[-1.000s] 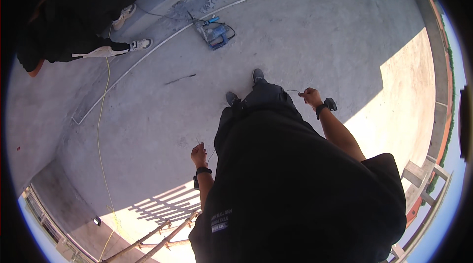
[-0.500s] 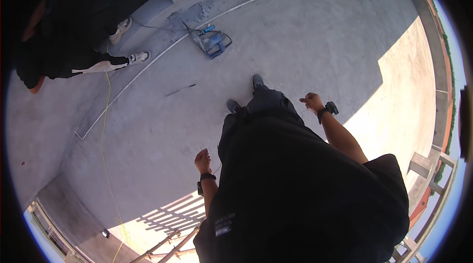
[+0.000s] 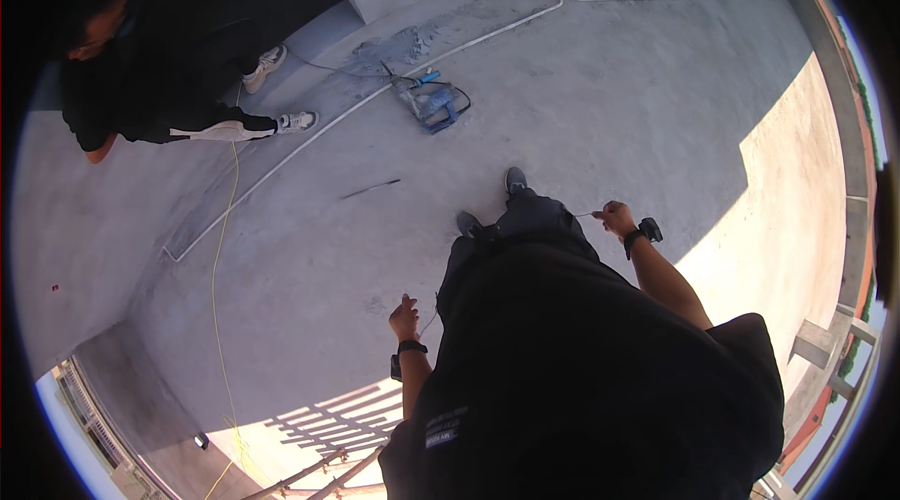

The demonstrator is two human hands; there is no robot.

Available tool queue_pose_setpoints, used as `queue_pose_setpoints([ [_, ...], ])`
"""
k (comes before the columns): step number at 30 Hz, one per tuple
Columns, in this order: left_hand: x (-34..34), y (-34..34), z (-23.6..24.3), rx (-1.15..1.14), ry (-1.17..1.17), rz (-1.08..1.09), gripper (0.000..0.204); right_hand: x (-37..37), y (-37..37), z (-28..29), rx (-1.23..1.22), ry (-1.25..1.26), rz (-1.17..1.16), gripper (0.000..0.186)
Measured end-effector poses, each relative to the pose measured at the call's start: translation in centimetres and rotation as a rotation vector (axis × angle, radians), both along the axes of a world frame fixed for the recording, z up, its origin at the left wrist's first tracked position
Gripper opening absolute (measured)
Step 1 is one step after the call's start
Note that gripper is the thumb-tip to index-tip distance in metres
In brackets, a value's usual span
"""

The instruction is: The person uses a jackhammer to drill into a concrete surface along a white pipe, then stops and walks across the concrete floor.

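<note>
My right hand is out to the right of my legs, with thumb and fingers pinched together. A thin pale cord runs from its fingertips toward my trousers. At my left side, my left hand is held low with its fingers closed. A thin strand shows between that hand and my body and seems to come from its grip; my shirt and legs hide any link between the two pieces. Both wrists wear a black strap with a small black device.
Ahead lies a dusty blue hammer drill beside a white conduit. A thin dark rod lies on the concrete floor. Another person stands far left, near a yellow cord. Wooden poles stand at lower left.
The whole view has shifted, so floor items sit lower and farther right. The cord at my right fingertips now shows more plainly. Both hands stay closed at my sides.
</note>
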State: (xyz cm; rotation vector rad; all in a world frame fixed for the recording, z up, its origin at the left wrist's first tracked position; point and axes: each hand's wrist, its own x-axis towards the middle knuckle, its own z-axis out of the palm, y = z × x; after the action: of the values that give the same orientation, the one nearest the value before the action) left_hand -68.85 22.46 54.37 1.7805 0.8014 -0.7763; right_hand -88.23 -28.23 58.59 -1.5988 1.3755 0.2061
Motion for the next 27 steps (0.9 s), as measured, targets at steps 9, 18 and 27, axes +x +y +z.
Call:
queue_pose_setpoints([
  [9,-0.3,1.4,-0.9,0.033,0.002,0.029,0.047,1.8,0.8,0.6,0.105,-0.085,-0.066,0.026],
  [18,-1.1,2.4,-1.2,0.196,-0.053,-0.032,0.046,-1.1,-0.6,-3.8,-0.061,-0.23,0.483,0.027],
  [27,-3.8,2.9,-2.8,0.199,-0.177,-0.151,0.042,0.8,-2.6,-3.4,-0.059,-0.209,0.459,0.028],
])
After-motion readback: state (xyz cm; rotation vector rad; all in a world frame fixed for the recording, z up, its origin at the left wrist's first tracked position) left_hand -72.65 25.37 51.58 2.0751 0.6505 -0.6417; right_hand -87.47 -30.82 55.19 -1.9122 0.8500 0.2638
